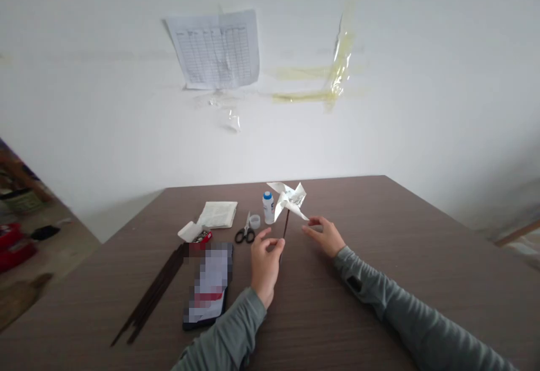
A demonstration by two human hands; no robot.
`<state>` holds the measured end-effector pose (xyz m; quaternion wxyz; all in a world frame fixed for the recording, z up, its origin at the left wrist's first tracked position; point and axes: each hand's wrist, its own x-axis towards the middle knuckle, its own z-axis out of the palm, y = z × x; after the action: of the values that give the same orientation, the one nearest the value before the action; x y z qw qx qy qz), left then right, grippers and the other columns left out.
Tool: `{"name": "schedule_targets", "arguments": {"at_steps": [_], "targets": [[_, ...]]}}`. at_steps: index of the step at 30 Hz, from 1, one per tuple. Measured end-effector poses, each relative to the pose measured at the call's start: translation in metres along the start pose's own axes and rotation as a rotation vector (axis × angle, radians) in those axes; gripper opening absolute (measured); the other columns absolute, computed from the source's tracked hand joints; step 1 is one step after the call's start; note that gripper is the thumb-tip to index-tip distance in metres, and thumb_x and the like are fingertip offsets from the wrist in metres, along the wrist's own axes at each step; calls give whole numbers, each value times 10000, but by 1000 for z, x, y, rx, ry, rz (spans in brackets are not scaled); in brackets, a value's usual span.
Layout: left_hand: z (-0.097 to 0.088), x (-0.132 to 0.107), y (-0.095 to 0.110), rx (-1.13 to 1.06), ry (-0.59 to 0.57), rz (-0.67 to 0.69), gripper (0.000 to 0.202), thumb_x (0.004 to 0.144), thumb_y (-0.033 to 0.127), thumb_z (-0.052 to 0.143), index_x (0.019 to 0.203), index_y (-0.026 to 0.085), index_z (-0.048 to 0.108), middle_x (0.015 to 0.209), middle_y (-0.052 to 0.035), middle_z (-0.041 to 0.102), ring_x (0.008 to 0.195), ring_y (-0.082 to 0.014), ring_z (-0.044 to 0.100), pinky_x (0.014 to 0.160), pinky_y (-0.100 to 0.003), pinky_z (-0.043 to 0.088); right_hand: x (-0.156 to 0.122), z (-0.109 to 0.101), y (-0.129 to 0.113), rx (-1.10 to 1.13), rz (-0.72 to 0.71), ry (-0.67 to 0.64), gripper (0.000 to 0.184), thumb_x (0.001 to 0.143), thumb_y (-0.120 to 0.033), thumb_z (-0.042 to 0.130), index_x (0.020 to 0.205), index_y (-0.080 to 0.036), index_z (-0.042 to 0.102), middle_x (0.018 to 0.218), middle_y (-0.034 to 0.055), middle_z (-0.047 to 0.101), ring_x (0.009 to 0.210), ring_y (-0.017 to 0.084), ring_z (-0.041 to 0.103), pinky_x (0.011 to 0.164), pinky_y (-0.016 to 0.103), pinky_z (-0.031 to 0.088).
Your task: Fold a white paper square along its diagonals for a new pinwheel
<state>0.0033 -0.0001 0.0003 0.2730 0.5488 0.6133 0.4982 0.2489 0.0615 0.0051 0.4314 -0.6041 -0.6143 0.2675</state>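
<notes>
White paper pinwheel [289, 200], four folded blades, atop a thin dark stick [286, 226], nearly upright

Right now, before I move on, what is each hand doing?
Left hand: closed, holding the dark slender stick of the white paper pinwheel.
Right hand: open, holding nothing.

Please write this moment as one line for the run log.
left hand: pinches dark stick of paper pinwheel | right hand: open, beside pinwheel | nearby: blue-capped bottle, scissors
</notes>
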Motion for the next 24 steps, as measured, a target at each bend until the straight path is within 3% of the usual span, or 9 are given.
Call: {"name": "schedule_targets", "arguments": {"at_steps": [5, 11, 18, 24], "targets": [[19, -4, 6, -41, 21, -15, 193, 1029, 290, 927, 837, 274, 918, 1620, -145, 898, 1625, -431, 782, 1449, -636, 577, -2, 1, -4, 69, -32, -66, 337, 939, -616, 969, 941, -279, 986, 1185, 139, 1003, 1265, 443, 926, 1221, 586, 712], [38, -11, 5, -55, 16, 21, 198, 1020, 237, 935, 825, 259, 916, 1569, -170, 913, 1607, -461, 794, 1444, -692, 593, -4, 3, -11, 88, -52, -91, 268, 927, -547, 1000, 908, -279, 1006, 1282, 161, 1005, 1320, 432, 932, 1280, 575, 702], [43, -11, 6, 60, -45, 65, 202, 1034, 226, 955, 848, 300, 928, 1589, -123, 908, 1618, -456, 777, 1457, -729, 599, -8, -1, -16, 65, -104, -143, 215, 871, -473, 1006, 956, -276, 1024, 1249, 153, 1021, 1324, 463, 932, 1331, 599, 675], [40, -11, 3, 89, -72, 104, 170, 1019, 290, 977, 862, 320, 919, 1585, -126, 897, 1620, -501, 761, 1443, -748, 602, -8, 0, -10, 16, -66, -110, 316, 926, -565, 926, 856, -261, 981, 914, 102, 976, 985, 418, 949, 1000, 533, 760]]}}
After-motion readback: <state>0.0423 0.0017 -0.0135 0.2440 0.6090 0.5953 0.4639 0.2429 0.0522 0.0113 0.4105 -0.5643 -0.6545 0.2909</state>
